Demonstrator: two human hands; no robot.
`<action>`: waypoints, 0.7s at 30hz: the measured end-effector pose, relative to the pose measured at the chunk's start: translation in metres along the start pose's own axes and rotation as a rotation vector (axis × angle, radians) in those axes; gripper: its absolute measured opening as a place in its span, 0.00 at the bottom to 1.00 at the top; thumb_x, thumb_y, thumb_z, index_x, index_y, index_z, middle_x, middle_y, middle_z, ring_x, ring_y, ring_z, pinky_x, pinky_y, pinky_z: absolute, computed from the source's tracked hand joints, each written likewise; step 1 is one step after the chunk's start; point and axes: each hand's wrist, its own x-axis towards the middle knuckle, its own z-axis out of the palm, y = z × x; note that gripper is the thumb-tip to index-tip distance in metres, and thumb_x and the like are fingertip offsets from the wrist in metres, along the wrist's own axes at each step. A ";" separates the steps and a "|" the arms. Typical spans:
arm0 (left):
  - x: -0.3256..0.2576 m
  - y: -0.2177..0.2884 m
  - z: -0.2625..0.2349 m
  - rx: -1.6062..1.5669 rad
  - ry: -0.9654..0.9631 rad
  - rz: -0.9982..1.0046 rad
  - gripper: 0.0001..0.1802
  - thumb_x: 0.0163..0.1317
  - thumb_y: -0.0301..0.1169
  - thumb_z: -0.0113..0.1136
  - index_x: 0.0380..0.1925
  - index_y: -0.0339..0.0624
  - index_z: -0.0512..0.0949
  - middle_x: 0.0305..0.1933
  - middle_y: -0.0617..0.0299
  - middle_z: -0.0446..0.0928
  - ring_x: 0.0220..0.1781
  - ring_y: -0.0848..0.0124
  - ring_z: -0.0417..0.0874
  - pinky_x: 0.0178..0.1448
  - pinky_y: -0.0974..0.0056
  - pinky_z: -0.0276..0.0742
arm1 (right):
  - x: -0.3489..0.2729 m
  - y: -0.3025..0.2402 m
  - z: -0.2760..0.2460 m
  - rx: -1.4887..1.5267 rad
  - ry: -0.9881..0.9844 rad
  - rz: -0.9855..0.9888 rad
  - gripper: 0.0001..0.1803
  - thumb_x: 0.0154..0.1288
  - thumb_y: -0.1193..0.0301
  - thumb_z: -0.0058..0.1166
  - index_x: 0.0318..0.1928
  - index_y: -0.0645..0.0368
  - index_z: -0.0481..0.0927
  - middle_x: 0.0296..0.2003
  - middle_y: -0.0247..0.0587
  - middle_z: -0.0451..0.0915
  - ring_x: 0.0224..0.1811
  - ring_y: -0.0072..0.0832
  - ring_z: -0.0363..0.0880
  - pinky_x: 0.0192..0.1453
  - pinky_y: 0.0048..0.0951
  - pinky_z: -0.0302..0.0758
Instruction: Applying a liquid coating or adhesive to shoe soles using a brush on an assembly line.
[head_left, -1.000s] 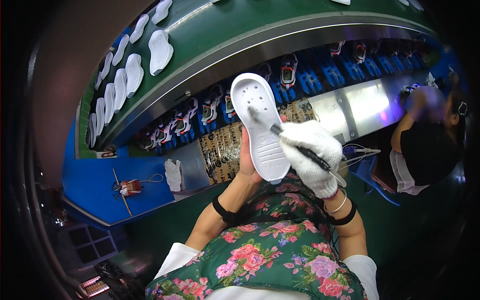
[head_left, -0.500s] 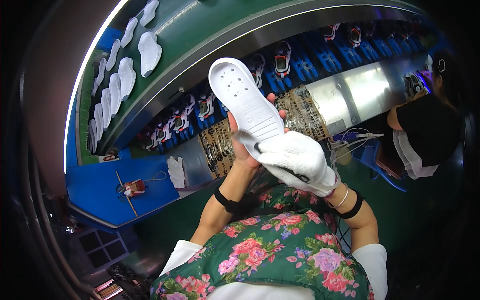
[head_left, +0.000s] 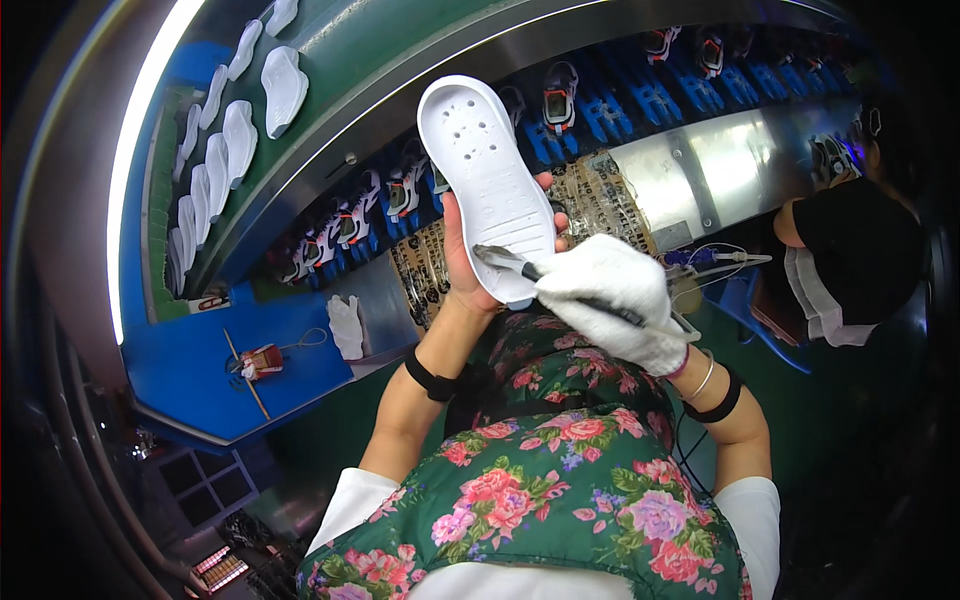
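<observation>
A white shoe sole (head_left: 487, 180), with several small holes at its far end and ridges across its nearer part, lies tilted in my bare left hand (head_left: 456, 262). The fingers reach round under it and show at its right edge. My right hand (head_left: 625, 305), in a white knitted glove, is closed on a brush (head_left: 498, 258) with a dark handle. Its flat bristle end lies over the sole's near end, inside the raised rim; whether the bristles press on the surface I cannot tell.
More white soles (head_left: 238, 145) lie on a green conveyor belt (head_left: 355, 60) at upper left. Shoes (head_left: 558, 98) stand on blue racks beyond. A blue table (head_left: 185, 365) at left bears a small reddish container (head_left: 262, 362); a white glove (head_left: 346, 326) lies beside it. A person (head_left: 850, 260) sits at right.
The sole has moved farther from me and turned more upright. The brush, blurred at the sole's near left edge before, now shows plainly over its near end. The view has shifted slightly.
</observation>
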 end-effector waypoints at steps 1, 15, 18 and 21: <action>0.001 0.005 -0.006 -0.005 -0.038 -0.073 0.54 0.64 0.73 0.45 0.77 0.44 0.53 0.75 0.43 0.61 0.61 0.41 0.78 0.59 0.36 0.82 | -0.001 0.001 0.001 -0.024 -0.038 -0.094 0.12 0.56 0.77 0.70 0.42 0.55 0.89 0.39 0.39 0.88 0.39 0.35 0.86 0.43 0.33 0.82; 0.018 0.017 0.004 0.137 -0.267 -0.116 0.52 0.61 0.66 0.57 0.76 0.43 0.58 0.68 0.35 0.66 0.52 0.45 0.80 0.50 0.46 0.82 | -0.010 -0.006 -0.007 0.273 -0.225 0.160 0.10 0.51 0.78 0.72 0.37 0.56 0.89 0.40 0.42 0.89 0.38 0.34 0.87 0.42 0.32 0.82; 0.020 0.023 0.008 0.217 -0.239 -0.154 0.52 0.60 0.66 0.57 0.75 0.42 0.60 0.65 0.35 0.68 0.50 0.48 0.81 0.49 0.49 0.81 | -0.001 -0.003 -0.015 0.137 -0.137 0.104 0.10 0.52 0.76 0.72 0.37 0.57 0.89 0.39 0.42 0.89 0.39 0.36 0.87 0.44 0.33 0.82; 0.024 0.024 0.011 0.285 -0.233 -0.182 0.51 0.62 0.65 0.55 0.74 0.40 0.60 0.64 0.35 0.70 0.50 0.49 0.81 0.49 0.52 0.81 | 0.000 0.007 -0.021 -0.030 -0.100 -0.094 0.15 0.51 0.76 0.70 0.42 0.58 0.88 0.43 0.43 0.88 0.39 0.38 0.86 0.44 0.35 0.81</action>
